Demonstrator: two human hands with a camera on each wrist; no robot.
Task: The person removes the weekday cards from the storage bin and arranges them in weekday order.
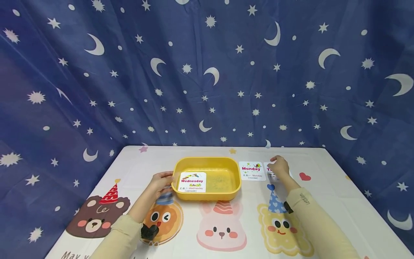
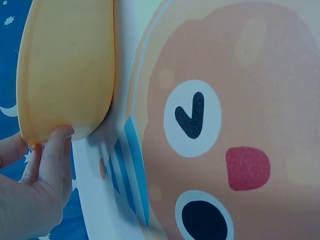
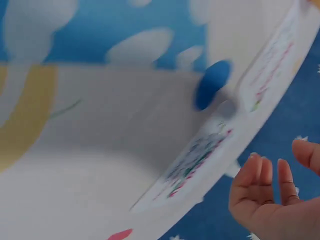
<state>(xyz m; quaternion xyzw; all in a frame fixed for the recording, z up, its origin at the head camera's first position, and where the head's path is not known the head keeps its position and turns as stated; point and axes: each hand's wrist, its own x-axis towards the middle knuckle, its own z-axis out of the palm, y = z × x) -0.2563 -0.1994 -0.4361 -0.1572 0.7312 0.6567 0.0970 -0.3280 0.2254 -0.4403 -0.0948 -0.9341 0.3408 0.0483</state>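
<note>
My left hand (image 1: 163, 183) holds the left end of a yellow plastic basin (image 1: 207, 196). In the left wrist view, fingers (image 2: 54, 155) lie against the basin's outer wall (image 2: 70, 70). A white card printed "Wednesday" (image 1: 192, 187) leans inside the basin's left part. Right of the basin, a "Monday" card (image 1: 252, 174) lies flat. Beside it is another card (image 1: 271, 175) whose word starts with T, the rest covered by my right hand (image 1: 280, 168). The right wrist view has this hand (image 3: 272, 195) over the card (image 3: 187, 165), fingers loosely bent and nothing between them.
A white tablecloth (image 1: 174, 248) with cartoon animals and party hats covers the table. Behind its far edge hangs a dark blue curtain (image 1: 207, 72) with moons and stars. A printed red heart (image 1: 304, 176) shows on the cloth right of the cards.
</note>
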